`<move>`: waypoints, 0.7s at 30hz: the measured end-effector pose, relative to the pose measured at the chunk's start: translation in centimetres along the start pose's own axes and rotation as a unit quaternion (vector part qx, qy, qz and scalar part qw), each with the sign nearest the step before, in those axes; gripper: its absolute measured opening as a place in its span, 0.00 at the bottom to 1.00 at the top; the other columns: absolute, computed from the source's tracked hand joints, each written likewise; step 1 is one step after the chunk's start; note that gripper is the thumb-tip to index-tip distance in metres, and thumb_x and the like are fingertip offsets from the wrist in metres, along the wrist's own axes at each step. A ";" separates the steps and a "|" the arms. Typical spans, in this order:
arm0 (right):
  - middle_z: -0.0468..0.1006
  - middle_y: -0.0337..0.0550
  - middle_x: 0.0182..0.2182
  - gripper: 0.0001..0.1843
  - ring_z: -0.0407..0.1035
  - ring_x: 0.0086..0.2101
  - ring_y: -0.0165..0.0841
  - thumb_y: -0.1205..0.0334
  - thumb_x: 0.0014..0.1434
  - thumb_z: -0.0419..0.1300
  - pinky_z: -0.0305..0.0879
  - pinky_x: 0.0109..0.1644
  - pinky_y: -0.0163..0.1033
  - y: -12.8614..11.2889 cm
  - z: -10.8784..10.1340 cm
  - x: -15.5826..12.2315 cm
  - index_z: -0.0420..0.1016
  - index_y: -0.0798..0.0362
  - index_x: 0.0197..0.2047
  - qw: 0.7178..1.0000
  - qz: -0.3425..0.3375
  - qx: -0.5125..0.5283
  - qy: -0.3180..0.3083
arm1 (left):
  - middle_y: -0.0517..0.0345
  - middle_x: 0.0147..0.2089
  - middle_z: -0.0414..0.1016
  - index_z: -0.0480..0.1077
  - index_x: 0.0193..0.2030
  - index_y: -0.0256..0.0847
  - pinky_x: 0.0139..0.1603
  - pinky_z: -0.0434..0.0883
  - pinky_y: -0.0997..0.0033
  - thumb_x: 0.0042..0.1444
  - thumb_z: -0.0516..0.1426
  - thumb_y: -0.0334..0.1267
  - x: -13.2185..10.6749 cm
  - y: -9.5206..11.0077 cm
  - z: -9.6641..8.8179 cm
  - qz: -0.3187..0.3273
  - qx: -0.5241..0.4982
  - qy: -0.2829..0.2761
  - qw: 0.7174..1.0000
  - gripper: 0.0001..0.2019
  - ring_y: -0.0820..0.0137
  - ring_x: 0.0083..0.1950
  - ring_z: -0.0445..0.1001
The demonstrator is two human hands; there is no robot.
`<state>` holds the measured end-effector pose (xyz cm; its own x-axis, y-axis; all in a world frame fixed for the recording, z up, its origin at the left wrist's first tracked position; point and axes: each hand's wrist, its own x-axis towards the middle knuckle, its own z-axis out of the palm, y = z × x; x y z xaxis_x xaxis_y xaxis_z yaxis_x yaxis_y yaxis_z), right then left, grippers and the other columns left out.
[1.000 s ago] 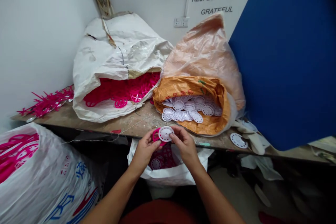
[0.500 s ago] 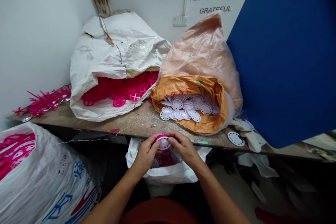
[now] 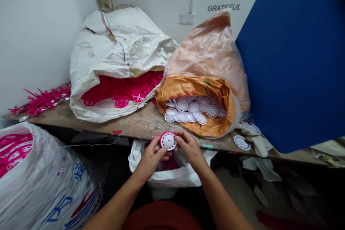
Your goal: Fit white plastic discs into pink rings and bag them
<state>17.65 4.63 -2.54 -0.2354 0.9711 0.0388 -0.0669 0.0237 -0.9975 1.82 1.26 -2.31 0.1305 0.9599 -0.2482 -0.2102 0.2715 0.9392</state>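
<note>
Between my two hands is a white slotted disc (image 3: 168, 141) with a pink ring showing along its upper left rim. My left hand (image 3: 151, 156) grips its left edge, thumb on the front face. On the right edge, the thumb and fingers of my right hand (image 3: 189, 147) are closed on the same disc. Its face is turned up toward me. Just below hangs an open white bag (image 3: 175, 179) with pink and white pieces inside, partly hidden by my hands. Loose white discs (image 3: 188, 109) spill from the mouth of an orange sack (image 3: 215, 126) beyond my hands.
A white sack (image 3: 118, 43) of pink wheel-shaped pieces lies on the bench (image 3: 107, 125). Pink spiky pieces (image 3: 45, 99) are heaped at the far left. Another white sack (image 3: 59, 187) stands at lower left. A blue panel (image 3: 293, 61) borders the right, near a lone white disc (image 3: 242, 143).
The disc has risen slightly and tilted so its face shows more fully. Both hands keep hold of its edges. The view has shifted a little.
</note>
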 end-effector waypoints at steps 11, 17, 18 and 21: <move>0.77 0.39 0.35 0.17 0.71 0.35 0.33 0.60 0.54 0.60 0.66 0.39 0.37 1.2 0.5 -0.8 0.68 0.49 0.48 0.990 -0.035 -0.136 -0.032 | 0.53 0.36 0.78 0.65 0.51 0.39 0.30 0.73 0.71 0.47 0.60 0.46 -0.2 -1.2 -1.7 0.007 0.096 0.014 0.995 0.24 0.67 0.31 0.77; 0.78 0.48 0.38 0.19 0.71 0.38 0.40 0.48 0.57 0.52 0.66 0.43 0.46 -1.1 -7.5 3.2 0.75 0.52 0.41 0.908 -0.074 -0.366 0.189 | 0.55 0.40 0.79 0.72 0.50 0.47 0.30 0.69 0.71 0.49 0.60 0.43 0.0 2.0 -5.6 0.123 0.337 0.062 0.931 0.20 0.69 0.26 0.72; 0.77 0.51 0.42 0.22 0.71 0.40 0.43 0.46 0.55 0.53 0.66 0.44 0.48 -0.6 -9.0 4.1 0.75 0.53 0.43 0.880 -0.066 -0.413 0.225 | 0.56 0.41 0.79 0.73 0.48 0.47 0.33 0.69 0.70 0.49 0.60 0.42 0.6 2.9 -6.7 0.158 0.373 0.100 0.909 0.18 0.68 0.28 0.73; 0.75 0.53 0.48 0.29 0.70 0.46 0.47 0.43 0.52 0.53 0.65 0.48 0.50 2.0 -12.4 6.2 0.74 0.53 0.49 0.832 -0.054 -0.514 0.203 | 0.55 0.43 0.77 0.73 0.45 0.44 0.42 0.69 0.68 0.54 0.54 0.38 3.7 6.0 -11.2 0.238 0.453 0.222 0.830 0.12 0.66 0.37 0.74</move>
<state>28.07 13.59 -5.00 0.0789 0.9451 0.3171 0.8468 0.1043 -0.5215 -9.80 7.22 -0.28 -0.1702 0.9290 0.3286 0.7062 -0.1176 0.6982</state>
